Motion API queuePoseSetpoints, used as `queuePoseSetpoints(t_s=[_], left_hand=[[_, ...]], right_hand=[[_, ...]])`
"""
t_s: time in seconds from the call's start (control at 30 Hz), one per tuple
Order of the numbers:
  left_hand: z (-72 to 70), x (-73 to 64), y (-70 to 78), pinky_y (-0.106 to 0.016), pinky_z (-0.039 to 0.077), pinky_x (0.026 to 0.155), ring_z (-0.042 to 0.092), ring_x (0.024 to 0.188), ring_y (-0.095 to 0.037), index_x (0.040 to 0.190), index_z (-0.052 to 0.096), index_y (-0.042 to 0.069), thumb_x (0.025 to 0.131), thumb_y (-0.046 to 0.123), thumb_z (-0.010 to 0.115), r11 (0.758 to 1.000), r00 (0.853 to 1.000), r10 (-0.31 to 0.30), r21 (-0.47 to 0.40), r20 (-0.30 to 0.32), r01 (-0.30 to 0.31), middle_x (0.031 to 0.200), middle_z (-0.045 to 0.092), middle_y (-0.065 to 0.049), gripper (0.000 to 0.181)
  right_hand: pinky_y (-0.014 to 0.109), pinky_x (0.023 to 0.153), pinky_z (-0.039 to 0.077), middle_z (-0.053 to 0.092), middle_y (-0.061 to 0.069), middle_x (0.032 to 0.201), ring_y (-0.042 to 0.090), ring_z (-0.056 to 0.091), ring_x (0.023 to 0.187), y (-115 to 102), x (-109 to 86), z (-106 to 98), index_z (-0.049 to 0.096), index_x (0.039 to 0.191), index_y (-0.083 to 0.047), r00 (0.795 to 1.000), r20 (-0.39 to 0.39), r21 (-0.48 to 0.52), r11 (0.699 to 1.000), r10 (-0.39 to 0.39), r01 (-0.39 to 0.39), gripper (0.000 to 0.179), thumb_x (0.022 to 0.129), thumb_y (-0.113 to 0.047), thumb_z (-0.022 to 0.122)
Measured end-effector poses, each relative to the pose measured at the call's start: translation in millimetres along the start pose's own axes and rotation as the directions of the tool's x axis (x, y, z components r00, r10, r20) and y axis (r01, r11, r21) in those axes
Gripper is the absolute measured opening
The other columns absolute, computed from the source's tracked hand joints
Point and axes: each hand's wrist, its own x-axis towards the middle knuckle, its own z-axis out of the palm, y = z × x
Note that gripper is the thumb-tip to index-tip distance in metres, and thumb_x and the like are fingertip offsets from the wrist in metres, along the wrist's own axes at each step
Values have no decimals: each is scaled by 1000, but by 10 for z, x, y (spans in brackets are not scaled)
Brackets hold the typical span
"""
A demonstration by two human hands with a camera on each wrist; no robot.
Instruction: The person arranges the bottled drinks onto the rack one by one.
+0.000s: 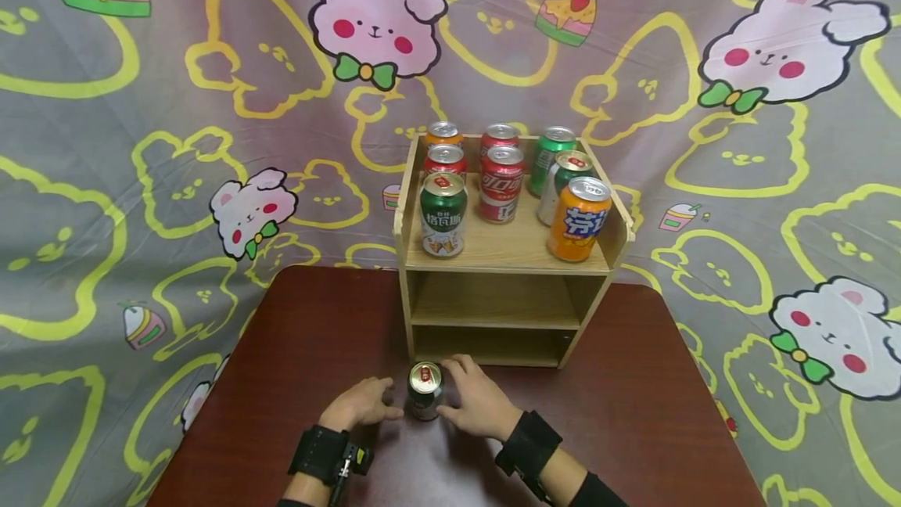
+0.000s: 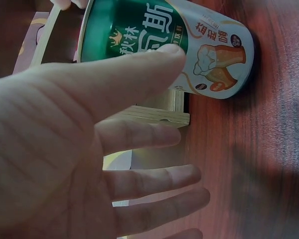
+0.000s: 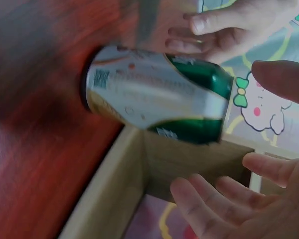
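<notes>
A green and white drink can with a gold top stands upright on the dark red table, just in front of the shelf. On its left is my left hand, fingers spread and holding nothing. In the left wrist view the thumb overlaps the can's printed front. My right hand is at the can's right side with its fingers apart. The right wrist view shows a gap between those fingers and the can's side.
A small wooden shelf stands at the table's back. Several cans are on its top, among them a green and white can, a red can and an orange can. Behind hangs a rabbit-patterned cloth. The table extends to both sides.
</notes>
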Motion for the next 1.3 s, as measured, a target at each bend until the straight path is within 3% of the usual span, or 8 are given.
queuePoseSetpoints(t_s=[0.33,0.6,0.8,1.3], left_hand=[[28,10,-12,-53,41,91,52,113,-39,125,56,-2,79,32,75,1000,1000,-5,-5,12,5,119,57,-22,61],[33,26,-30,-53,39,93,50,116,-39,125,56,-1,79,32,75,1000,1000,-7,-3,11,7,121,56,-22,60],[40,28,-45,-53,40,92,51,114,-39,124,57,-1,78,31,77,1000,1000,6,-10,3,-6,119,56,-22,59],[53,32,-77,-54,40,91,51,114,-39,123,57,-1,77,31,77,1000,1000,-9,-19,9,10,119,56,-22,59]], right_hand=[[42,93,44,39,17,138,31,47,121,-52,150,284,34,143,-5,998,-12,54,997,59,-58,88,74,-36,79],[44,95,42,41,18,138,33,45,123,-63,252,404,33,142,-2,997,-19,108,992,75,-72,86,75,-32,79],[42,95,42,48,16,133,29,49,118,-22,300,526,36,140,-2,994,-7,131,986,107,-105,82,76,-31,78],[38,82,48,59,10,113,23,59,98,9,349,630,45,129,-3,986,-84,196,973,145,-126,83,64,-30,88]])
